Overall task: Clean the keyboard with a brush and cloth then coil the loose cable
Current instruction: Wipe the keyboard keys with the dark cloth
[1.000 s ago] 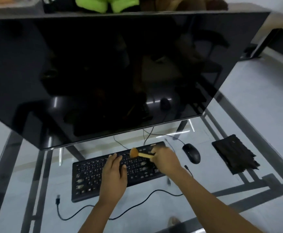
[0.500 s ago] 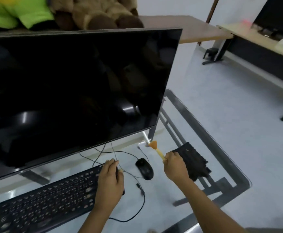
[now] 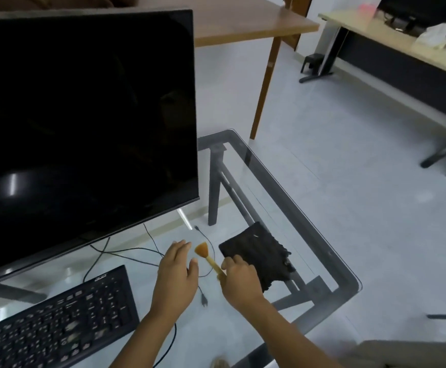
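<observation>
The right hand pinches the small wooden brush; better lay it beside the black cloth gently, while the left hand is flat, holding nothing.

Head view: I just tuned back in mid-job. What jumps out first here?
The big dark monitor fills the upper left, standing on the glass desk. Below it, in the middle, the right hand grips a small brush with its bristles pointing up, while the open left hand hovers beside it over a loose cable. A black cloth lies just right of the hands, and the keyboard sits at bottom left.
</observation>
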The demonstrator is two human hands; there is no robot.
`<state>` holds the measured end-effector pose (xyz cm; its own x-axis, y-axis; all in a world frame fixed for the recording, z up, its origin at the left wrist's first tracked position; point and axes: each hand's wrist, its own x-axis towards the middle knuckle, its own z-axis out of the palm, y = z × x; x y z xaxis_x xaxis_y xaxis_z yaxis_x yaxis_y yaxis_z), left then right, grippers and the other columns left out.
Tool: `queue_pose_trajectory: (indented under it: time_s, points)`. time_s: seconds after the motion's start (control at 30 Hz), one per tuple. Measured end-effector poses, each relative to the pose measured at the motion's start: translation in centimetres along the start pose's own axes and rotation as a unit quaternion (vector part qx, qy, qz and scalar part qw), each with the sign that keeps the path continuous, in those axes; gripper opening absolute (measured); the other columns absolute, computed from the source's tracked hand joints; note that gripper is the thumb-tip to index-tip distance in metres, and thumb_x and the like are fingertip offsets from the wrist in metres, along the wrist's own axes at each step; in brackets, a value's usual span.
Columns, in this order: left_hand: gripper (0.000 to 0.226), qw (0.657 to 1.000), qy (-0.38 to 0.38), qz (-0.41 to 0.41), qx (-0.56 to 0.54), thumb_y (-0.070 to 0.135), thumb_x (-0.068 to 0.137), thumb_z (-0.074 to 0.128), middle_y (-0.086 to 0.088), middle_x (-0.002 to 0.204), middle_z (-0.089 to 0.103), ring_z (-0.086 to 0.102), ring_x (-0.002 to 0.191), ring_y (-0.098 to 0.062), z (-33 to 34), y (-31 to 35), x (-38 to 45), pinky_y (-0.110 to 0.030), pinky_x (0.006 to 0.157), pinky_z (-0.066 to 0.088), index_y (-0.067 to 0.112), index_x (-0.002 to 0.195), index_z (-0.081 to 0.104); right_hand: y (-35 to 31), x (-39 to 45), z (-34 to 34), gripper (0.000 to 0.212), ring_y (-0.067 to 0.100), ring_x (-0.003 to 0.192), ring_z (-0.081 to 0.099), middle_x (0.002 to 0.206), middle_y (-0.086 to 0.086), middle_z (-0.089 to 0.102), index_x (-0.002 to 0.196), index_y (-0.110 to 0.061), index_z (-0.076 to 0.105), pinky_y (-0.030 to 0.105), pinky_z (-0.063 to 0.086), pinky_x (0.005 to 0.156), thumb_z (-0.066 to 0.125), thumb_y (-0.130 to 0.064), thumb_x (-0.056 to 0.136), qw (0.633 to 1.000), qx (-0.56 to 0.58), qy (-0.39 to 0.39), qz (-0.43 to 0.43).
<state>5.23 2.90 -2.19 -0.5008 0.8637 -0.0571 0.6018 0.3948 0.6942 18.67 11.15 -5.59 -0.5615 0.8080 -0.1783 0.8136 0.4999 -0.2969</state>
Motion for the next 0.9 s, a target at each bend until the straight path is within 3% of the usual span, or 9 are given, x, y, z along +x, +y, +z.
queue_pose_trajectory:
  time_s: [0.13,0.2,0.27,0.4,0.53,0.7,0.77,0.83,0.9]
  points:
    - [0.054,0.994,-0.110,0.002,0.002,0.024,0.098,0.042,0.000,0.154,0.025,0.024,0.141,-0.014,2.2,3.2,2.1,-0.022,0.111,0.022,0.014,0.148,0.023,3.8,1.8,-2.4,0.010,0.017,0.081,0.057,0.101,0.003,0.058,0.096,-0.015,0.064,0.028,0.049,0.074,0.058,-0.022,0.091,0.987,0.129,0.095,0.016]
    - [0.059,0.984,-0.172,0.008,0.047,0.027,0.099,0.040,-0.001,0.159,0.011,0.017,0.144,-0.017,3.8,4.7,3.4,-0.027,0.112,0.025,0.015,0.150,0.013,6.5,3.0,-3.8,0.016,0.017,0.093,0.056,0.111,0.004,0.057,0.106,-0.017,0.063,0.029,0.050,0.083,0.057,-0.021,0.091,0.982,0.127,0.125,0.070]
    - [0.060,0.975,-0.194,0.008,0.111,0.029,0.099,0.041,-0.004,0.159,0.008,0.018,0.144,-0.021,5.8,5.8,4.6,-0.031,0.111,0.029,0.014,0.150,0.012,9.0,3.8,-4.5,0.029,0.022,0.107,0.053,0.123,0.007,0.053,0.120,-0.016,0.057,0.034,0.048,0.094,0.055,-0.026,0.093,0.983,0.088,0.094,0.134]
    - [0.057,0.952,-0.161,0.023,0.258,0.034,0.097,0.046,-0.010,0.147,0.033,0.033,0.133,-0.024,8.6,6.5,5.9,-0.032,0.103,0.038,0.011,0.144,0.024,10.6,4.1,-4.5,0.045,0.025,0.114,0.051,0.129,0.007,0.050,0.129,-0.015,0.047,0.038,0.043,0.099,0.057,-0.038,0.092,0.985,0.037,0.001,0.170]
    - [0.043,0.956,-0.127,0.033,0.263,0.034,0.093,0.053,-0.007,0.129,0.046,0.044,0.118,-0.021,9.2,6.4,6.8,-0.030,0.092,0.042,0.014,0.130,0.042,10.5,4.4,-3.7,0.037,0.023,0.102,0.059,0.113,0.003,0.060,0.120,-0.018,0.046,0.040,0.044,0.095,0.058,-0.037,0.091,0.977,0.084,-0.026,0.196]
    - [0.023,0.971,-0.158,0.015,0.180,0.031,0.089,0.059,-0.004,0.113,0.051,0.049,0.104,-0.019,8.1,5.9,7.2,-0.025,0.076,0.042,0.017,0.107,0.056,10.3,4.7,-4.3,0.018,0.023,0.078,0.061,0.086,0.006,0.061,0.089,-0.012,0.058,0.038,0.055,0.075,0.056,-0.030,0.087,0.972,0.148,-0.066,0.171]
    - [0.016,0.980,-0.180,-0.011,0.082,0.031,0.084,0.062,-0.001,0.103,0.054,0.052,0.092,-0.015,6.8,6.1,6.9,-0.018,0.063,0.035,0.020,0.092,0.056,10.0,4.5,-5.8,0.010,0.016,0.070,0.055,0.078,0.003,0.056,0.082,-0.015,0.052,0.027,0.046,0.060,0.055,-0.023,0.088,0.964,0.206,-0.062,0.159]
    - [0.020,0.972,-0.211,-0.065,-0.076,0.034,0.076,0.065,-0.002,0.094,0.062,0.059,0.086,-0.017,5.3,6.3,6.5,-0.024,0.068,0.047,0.020,0.086,0.055,9.9,4.3,-7.5,0.009,0.013,0.071,0.054,0.080,0.003,0.056,0.087,-0.014,0.051,0.026,0.041,0.058,0.055,-0.021,0.090,0.953,0.252,-0.050,0.161]
    - [0.021,0.942,-0.213,-0.118,-0.230,0.032,0.074,0.068,-0.005,0.090,0.068,0.066,0.087,-0.022,3.0,6.4,5.6,-0.039,0.079,0.056,0.020,0.088,0.058,8.9,4.2,-8.8,0.011,0.022,0.079,0.060,0.086,0.008,0.062,0.091,-0.013,0.054,0.039,0.051,0.069,0.058,-0.023,0.089,0.942,0.302,-0.036,0.143]
